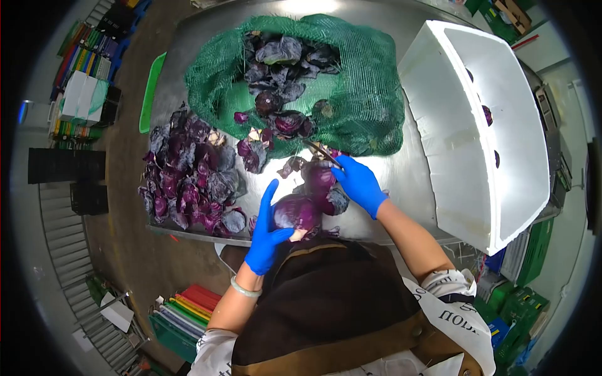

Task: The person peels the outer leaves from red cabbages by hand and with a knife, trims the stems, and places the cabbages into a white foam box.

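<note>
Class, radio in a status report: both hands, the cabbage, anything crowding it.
Left hand cups red cabbage. Right hand holds knife above it. Trimmed leaves heaped left; green net sack just beyond.

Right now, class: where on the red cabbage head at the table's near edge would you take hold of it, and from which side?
Cup the red cabbage head around its rounded left flank, as the left hand does, coming from the near left. It is smooth and round, so a wide wrap probably holds best. The right hand, with the knife, occupies the far side.
</note>
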Available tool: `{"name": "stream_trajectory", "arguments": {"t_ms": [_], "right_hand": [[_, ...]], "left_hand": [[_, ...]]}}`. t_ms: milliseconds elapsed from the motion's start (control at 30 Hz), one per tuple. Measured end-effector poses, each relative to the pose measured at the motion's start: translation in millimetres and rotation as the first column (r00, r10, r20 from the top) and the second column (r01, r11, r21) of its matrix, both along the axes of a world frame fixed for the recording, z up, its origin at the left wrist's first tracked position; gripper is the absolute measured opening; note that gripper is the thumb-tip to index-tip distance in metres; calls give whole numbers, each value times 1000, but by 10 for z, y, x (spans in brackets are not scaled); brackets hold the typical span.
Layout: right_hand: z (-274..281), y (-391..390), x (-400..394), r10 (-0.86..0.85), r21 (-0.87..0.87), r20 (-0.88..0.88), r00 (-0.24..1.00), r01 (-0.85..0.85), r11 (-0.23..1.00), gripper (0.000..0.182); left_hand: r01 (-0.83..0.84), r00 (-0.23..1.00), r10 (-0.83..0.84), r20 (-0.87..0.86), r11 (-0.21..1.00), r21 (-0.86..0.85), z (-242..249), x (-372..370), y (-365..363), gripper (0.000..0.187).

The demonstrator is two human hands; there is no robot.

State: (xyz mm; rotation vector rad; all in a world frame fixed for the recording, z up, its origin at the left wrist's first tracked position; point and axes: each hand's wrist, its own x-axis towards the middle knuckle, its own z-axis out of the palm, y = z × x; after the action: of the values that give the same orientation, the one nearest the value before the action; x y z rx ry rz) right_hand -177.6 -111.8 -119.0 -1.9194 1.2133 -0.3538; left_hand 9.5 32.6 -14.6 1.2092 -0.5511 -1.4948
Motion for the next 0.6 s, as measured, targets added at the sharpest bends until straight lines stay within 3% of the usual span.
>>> {"name": "stream_trajectory", "arguments": {"t_ms": [100, 133, 233, 367, 400, 500, 533, 567, 600], "right_hand": [[610, 187, 68, -35, 127, 199, 979, 9, 992, 48], [782, 250, 120, -59, 176, 274, 960, 10, 984, 51], [936, 463, 215, 117, -9, 254, 960, -119, 993, 52], [733, 355, 192, 21, 147, 320, 947, -72, 987, 39], [647, 360, 190, 50, 94, 226, 973, -73, 993, 32], [417, 272, 122, -36, 103, 269, 962, 8, 995, 29], [256, 173, 79, -182, 215, 284, 942, 122, 969, 31], [147, 30, -33, -197, 262, 228, 954, 135, 956, 36], [133, 7, -97, -110, 167, 101, 989, 93, 982, 37]], "left_hand": [[-68, 962, 63, 266, 998, 8, -84, 110, 3, 81], [-111, 959, 105, 264, 994, 7, -119, 101, -6, 77], [-176, 951, 173, 255, 984, -11, -247, 52, -32, 71], [-126, 948, 114, 296, 992, 20, -250, 18, 10, 70], [-138, 973, 128, 191, 990, 41, -258, 10, 36, 72], [-167, 982, 170, -78, 985, 51, -280, 24, 93, 74], [-190, 950, 204, -235, 979, 80, -323, 63, 133, 80], [-197, 928, 206, -310, 978, 61, -312, 81, 173, 82], [-206, 903, 204, -379, 978, 34, -281, 107, 178, 85]]}}
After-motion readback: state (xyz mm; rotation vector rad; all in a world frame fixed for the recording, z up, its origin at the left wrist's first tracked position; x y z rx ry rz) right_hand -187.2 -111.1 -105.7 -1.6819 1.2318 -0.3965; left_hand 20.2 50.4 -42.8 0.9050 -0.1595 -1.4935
